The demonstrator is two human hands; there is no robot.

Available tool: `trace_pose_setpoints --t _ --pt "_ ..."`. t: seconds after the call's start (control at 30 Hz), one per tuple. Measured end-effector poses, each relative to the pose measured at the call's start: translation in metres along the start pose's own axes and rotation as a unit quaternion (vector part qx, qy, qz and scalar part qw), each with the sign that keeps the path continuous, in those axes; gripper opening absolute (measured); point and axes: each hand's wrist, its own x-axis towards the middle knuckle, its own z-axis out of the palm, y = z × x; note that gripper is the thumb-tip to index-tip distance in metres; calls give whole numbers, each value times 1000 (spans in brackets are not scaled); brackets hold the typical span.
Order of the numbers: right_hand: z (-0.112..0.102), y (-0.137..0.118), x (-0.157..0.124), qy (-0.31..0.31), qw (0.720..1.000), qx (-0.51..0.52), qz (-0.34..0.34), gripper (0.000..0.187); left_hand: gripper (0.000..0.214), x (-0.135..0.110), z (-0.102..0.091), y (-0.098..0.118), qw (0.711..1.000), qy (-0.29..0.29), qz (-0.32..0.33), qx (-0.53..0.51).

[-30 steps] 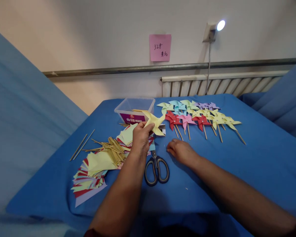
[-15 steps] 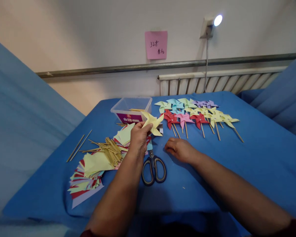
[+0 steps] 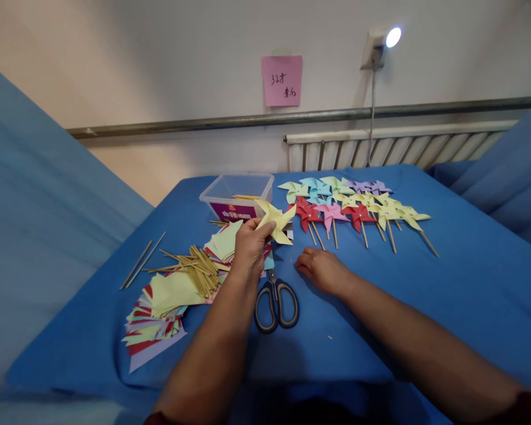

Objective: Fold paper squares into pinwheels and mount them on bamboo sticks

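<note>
My left hand (image 3: 250, 243) pinches a yellow paper pinwheel (image 3: 278, 221) between thumb and fingers, held above the table with no stick showing on it. To its right, my right hand (image 3: 319, 268) rests low on the blue cloth with its fingers curled together; whatever they may hold is hidden. Between my forearms lie dark-handled scissors (image 3: 276, 302), their blades partly covered by paper. Left of my left arm, wooden sticks (image 3: 200, 270) are heaped on fanned sheets of coloured paper (image 3: 171, 294). Beyond my right hand lie several finished pinwheels on sticks, among them a pink pinwheel (image 3: 331, 213).
Behind my left hand stands a clear plastic box (image 3: 212, 189) with a purple label and sticks inside. Two loose sticks (image 3: 142, 262) lie at the left on the blue tablecloth (image 3: 336, 348). Along the back wall run a metal rail (image 3: 230, 122) and a radiator (image 3: 336, 154).
Hardly anything differs. The view has shifted very slightly, and both hands keep their places, with the yellow pinwheel still in my left hand.
</note>
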Motion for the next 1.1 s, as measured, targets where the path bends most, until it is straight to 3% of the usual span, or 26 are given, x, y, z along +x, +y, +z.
trace_pose_setpoints --t 0.17,0.4,0.77,1.1 --pt "4 12 4 29 999 37 1 20 32 -1 1 2 1000 0 -1 -2" --pt "20 25 11 21 973 226 33 13 31 -3 2 2 1000 -3 -3 0" --pt "10 30 9 63 989 134 1 11 30 -3 2 2 1000 -10 -3 -4" --pt "-2 20 -2 1 998 59 23 10 32 -2 1 1 1000 -7 -3 2"
